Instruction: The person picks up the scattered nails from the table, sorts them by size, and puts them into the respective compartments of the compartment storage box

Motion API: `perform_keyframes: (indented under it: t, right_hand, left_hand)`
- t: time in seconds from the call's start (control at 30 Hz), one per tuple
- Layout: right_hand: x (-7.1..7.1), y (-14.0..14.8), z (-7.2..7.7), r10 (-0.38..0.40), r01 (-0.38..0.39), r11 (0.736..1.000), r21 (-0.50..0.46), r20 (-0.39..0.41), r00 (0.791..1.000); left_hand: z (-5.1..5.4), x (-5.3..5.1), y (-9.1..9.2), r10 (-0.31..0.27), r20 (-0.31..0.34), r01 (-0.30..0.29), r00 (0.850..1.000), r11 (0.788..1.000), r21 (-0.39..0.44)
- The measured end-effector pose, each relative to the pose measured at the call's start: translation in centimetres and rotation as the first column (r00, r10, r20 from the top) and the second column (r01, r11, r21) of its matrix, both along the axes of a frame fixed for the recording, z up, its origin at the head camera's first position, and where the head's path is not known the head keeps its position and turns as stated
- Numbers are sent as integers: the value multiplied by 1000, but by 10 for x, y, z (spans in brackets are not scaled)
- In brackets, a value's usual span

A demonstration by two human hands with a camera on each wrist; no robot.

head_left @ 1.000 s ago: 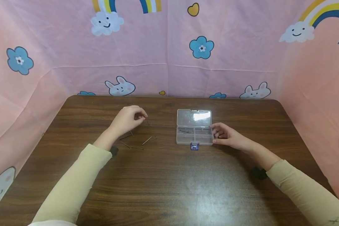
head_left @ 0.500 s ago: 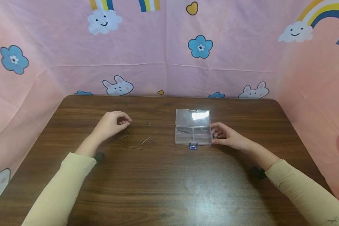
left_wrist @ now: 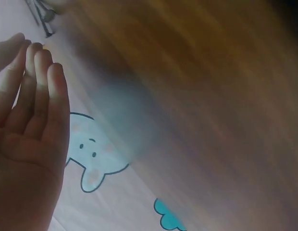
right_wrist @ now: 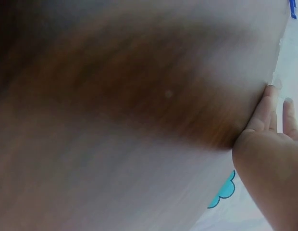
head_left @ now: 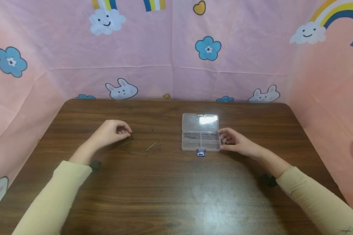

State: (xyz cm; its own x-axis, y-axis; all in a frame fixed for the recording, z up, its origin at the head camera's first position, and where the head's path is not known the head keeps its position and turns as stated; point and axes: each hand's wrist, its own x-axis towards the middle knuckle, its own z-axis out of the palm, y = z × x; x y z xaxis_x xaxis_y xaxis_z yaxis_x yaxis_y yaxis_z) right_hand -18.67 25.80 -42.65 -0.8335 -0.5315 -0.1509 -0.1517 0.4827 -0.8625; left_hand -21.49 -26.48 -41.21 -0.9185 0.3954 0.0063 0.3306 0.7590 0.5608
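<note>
Listing from my remote seat, by place from the clear box (head_left: 210, 147). Nail (head_left: 134, 139): on the bench (head_left: 164, 182), well left of the box, long axis slanting from the left grip's fingertips toward the near side and slightly boxward. Left grip (head_left: 110, 132): left of the box, fingers curled, thumb close to forefinger at the nail's far end; whether they pinch it I cannot tell. Right grip (head_left: 236, 142): at the box's right wall, pinching it between thumb and forefinger. Nearer to the nail: the left, I judge, by a wide margin.
</note>
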Motion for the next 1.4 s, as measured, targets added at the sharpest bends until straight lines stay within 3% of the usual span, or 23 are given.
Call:
perform_keyframes:
  t: [0.53, 0.8, 1.4]
  right_hand:
    - [-1, 1, -1, 18, -18, 1000, -25, -24, 1000]
    - [0, -1, -1, 7, -8, 1000, -14, -26, 1000]
    - [0, 0, -1, 16, -17, 999, -33, -12, 1000]
  left_hand:
    - [0, 5, -3, -38, 153, 40, 988, 999, -9]
    - [1, 4, -4, -65, 142, 69, 988, 997, -23]
    - [2, 4, -3, -60, 132, 66, 989, 997, -46]
